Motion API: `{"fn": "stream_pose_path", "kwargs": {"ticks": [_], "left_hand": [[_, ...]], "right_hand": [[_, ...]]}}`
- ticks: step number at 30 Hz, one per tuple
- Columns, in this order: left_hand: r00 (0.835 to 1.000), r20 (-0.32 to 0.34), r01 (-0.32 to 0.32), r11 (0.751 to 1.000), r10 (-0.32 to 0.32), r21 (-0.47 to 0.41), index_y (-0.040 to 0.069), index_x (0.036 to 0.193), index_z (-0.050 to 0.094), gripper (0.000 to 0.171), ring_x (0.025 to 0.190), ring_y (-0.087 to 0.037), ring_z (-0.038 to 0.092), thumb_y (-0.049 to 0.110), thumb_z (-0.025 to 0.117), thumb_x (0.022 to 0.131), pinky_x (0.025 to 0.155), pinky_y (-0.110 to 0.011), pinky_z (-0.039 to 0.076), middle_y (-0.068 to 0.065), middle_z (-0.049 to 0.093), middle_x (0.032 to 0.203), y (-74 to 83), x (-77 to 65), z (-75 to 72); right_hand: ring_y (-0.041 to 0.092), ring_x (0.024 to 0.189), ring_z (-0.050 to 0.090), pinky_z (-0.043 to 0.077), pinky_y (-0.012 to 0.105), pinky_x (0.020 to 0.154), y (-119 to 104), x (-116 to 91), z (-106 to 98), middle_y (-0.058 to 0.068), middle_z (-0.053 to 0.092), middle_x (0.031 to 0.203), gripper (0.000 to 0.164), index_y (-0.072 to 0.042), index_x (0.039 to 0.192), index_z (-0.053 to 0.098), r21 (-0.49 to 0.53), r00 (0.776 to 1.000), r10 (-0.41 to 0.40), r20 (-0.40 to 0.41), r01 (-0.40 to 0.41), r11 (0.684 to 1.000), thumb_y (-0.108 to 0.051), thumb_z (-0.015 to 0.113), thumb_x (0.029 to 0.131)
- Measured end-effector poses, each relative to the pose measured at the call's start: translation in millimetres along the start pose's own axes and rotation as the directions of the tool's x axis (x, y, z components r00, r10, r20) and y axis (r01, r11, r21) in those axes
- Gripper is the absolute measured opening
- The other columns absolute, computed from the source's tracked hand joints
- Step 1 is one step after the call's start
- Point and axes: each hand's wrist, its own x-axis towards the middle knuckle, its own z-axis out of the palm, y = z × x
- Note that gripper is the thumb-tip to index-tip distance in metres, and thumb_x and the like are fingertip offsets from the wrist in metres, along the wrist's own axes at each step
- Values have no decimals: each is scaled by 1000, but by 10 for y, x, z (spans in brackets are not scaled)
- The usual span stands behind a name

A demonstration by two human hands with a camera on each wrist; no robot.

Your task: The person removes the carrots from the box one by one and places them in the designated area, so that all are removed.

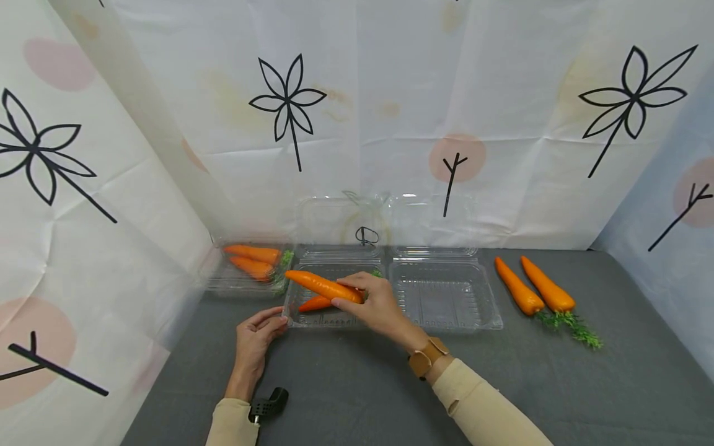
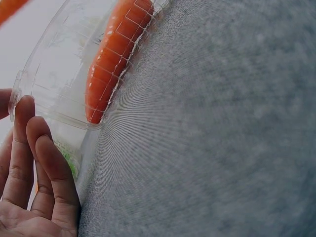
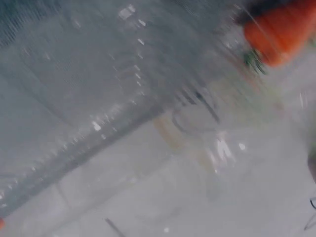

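My right hand (image 1: 382,306) grips an orange carrot (image 1: 318,284) near its thick end, its tip pointing left, over the middle clear plastic container (image 1: 329,321). A second carrot (image 1: 313,304) lies in that container, partly covered from above by the held one. At the container's front left corner, my left hand (image 1: 256,341) pinches the rim between thumb and fingers. The left wrist view shows the inside carrot (image 2: 116,59) through the clear wall (image 2: 54,101). In the blurred right wrist view, a carrot's thick end (image 3: 276,37) appears at the top right.
On the left, a clear container (image 1: 214,282) holds two carrots (image 1: 253,254) with green tops. Right of the middle one stands another clear container (image 1: 440,297), lid raised against the patterned cloth. Two more carrots (image 1: 519,288) with leafy tops (image 1: 574,325) lie at right.
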Motion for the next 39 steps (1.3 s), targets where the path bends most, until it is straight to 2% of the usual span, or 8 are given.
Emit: {"fn": "stream_pose_path", "kwargs": {"ticks": [4, 7, 15, 19, 24, 29, 34, 39], "left_hand": [[1000, -2, 1, 1000, -1, 2, -18, 123, 62, 35, 72, -11, 71, -7, 70, 90, 71, -29, 60, 0, 75, 79, -4, 6, 1], [1000, -3, 5, 1000, -5, -4, -18, 123, 62, 35, 72, -11, 70, -8, 70, 90, 70, -29, 60, 0, 75, 78, -7, 12, 0], [1000, -3, 8, 1000, -8, -10, -19, 123, 62, 35, 71, -11, 71, -9, 69, 90, 71, -29, 61, 0, 75, 78, -3, 9, 0], [1000, -2, 9, 1000, -9, -9, -19, 123, 62, 36, 72, -12, 71, -9, 69, 90, 71, -29, 61, -1, 75, 78, -1, 6, 3], [1000, -5, 10, 1000, -10, -11, -18, 123, 62, 35, 72, -12, 71, -9, 69, 89, 71, -29, 61, 0, 75, 78, 4, 3, 7], [1000, -4, 12, 1000, -12, -8, -18, 124, 62, 37, 72, -12, 71, -7, 70, 90, 71, -29, 60, 0, 75, 78, 17, -5, -1], [1000, 1, 12, 1000, -12, -6, -18, 124, 62, 38, 72, -12, 71, -5, 72, 90, 72, -29, 60, -1, 75, 79, 24, -13, -9], [1000, 7, 13, 1000, -13, -3, -18, 124, 62, 38, 72, -13, 71, -5, 73, 89, 71, -29, 61, -1, 75, 79, 20, -14, -9]], "right_hand": [[21, 101, 65, 58, 37, 77, -155, 13, -145, 8, 70, 118, 39, -2, 123, 73, 78, 999, -17, -39, 20, 997, -13, 82, 87], [22, 100, 66, 59, 36, 75, -244, -3, -286, 9, 70, 118, 38, -1, 123, 73, 83, 997, -29, -67, 35, 996, -11, 82, 87], [22, 92, 66, 57, 29, 69, -287, -188, -816, 9, 72, 114, 36, -3, 118, 76, -25, 980, -58, -190, 54, 998, -6, 84, 83], [19, 90, 65, 56, 26, 68, -212, -385, -1155, 10, 72, 114, 37, -4, 118, 76, -113, 963, -31, -269, 0, 994, -3, 84, 82], [5, 89, 59, 49, 17, 68, -40, -687, -1610, 15, 70, 114, 39, -2, 119, 75, -202, 932, 30, -361, -110, 973, 1, 83, 82], [-8, 75, 57, 48, 15, 53, 158, -996, -2071, 24, 69, 111, 38, 1, 121, 73, -299, 882, 113, -458, -273, 915, -8, 82, 86], [-18, 70, 50, 48, 16, 47, 337, -1302, -2501, 33, 66, 112, 45, 5, 124, 70, -335, 810, 242, -534, -465, 819, -23, 79, 90], [-7, 61, 55, 50, 24, 47, 509, -1551, -2884, 35, 67, 107, 59, 10, 130, 63, -318, 740, 398, -542, -619, 718, -36, 73, 95]]}}
